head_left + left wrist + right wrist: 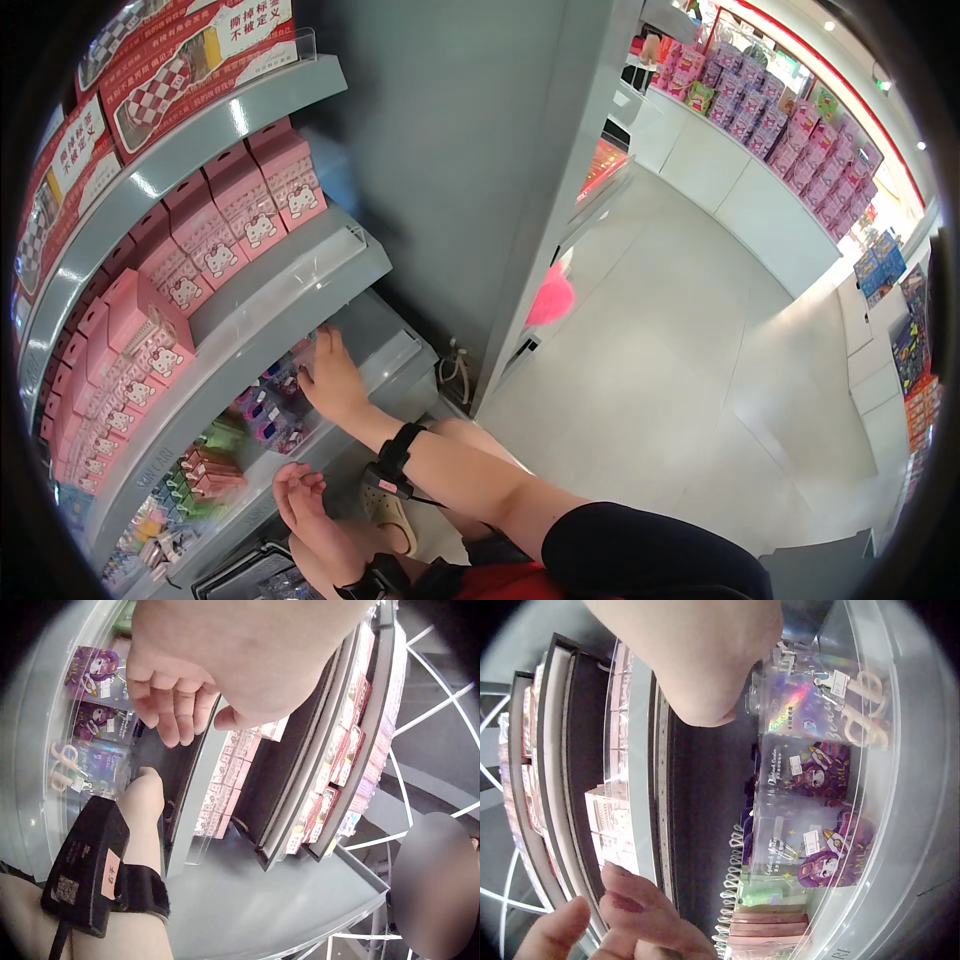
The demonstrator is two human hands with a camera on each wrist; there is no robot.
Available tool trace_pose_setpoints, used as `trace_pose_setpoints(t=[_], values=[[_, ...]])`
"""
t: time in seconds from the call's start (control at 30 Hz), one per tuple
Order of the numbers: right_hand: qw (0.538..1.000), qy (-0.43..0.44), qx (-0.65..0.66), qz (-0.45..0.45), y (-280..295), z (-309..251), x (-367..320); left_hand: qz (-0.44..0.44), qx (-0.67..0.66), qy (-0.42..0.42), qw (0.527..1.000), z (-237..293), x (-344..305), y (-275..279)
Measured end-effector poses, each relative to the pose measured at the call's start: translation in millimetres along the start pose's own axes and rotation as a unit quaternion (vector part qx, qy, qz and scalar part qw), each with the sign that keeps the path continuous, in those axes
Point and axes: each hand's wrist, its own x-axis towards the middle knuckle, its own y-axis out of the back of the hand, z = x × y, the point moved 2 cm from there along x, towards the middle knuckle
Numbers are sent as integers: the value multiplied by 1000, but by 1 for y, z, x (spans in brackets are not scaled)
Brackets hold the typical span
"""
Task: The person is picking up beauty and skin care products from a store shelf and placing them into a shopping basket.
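My right hand [335, 382] reaches in among the packs on the lower shelf, beside a shiny holographic pack [799, 705] with beige looped handles showing. Its fingertips are hidden in the wrist views, and I cannot tell whether they pinch that pack. Purple eyelash curler packs [814, 776] with a cartoon figure stand alongside, white price stickers on them. My left hand [310, 505] hangs in front of the shelf, palm up and fingers loosely bent, holding nothing. In the left wrist view the left hand [187, 682] shows above the right forearm.
A clear plastic lip [874, 810] edges the lower shelf. Pink boxes [215, 235] with a white cat face fill the shelf above, and red boxes [150, 90] stand higher. A grey panel [450, 150] closes the right end. Across the floor [690, 350] is another display [760, 110].
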Motion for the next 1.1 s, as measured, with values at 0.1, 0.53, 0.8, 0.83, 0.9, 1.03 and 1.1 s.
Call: trace_pose_setpoints(t=[0.1,0.53,0.8,0.83,0.9,1.03,1.1], values=[[1000,-19,-4,-23,0,1,0,-7,-2,-1,1000,-3,1,2],[1000,2,-1,-27,-2,4,0,-21,-22,2,1000,-11,7,8],[999,-7,-17,-29,-1,3,0,-13,-18,-8,1000,-6,4,5],[999,-8,-16,-28,-2,3,1,-18,-21,-11,1000,-6,4,5],[999,-10,-16,-28,-3,4,0,-19,-24,-9,999,-8,5,8],[1000,-7,-18,-24,-3,6,1,-23,-31,-9,999,-7,5,5],[1000,-1,-20,-21,-4,6,1,-22,-32,-9,999,-9,7,8]])
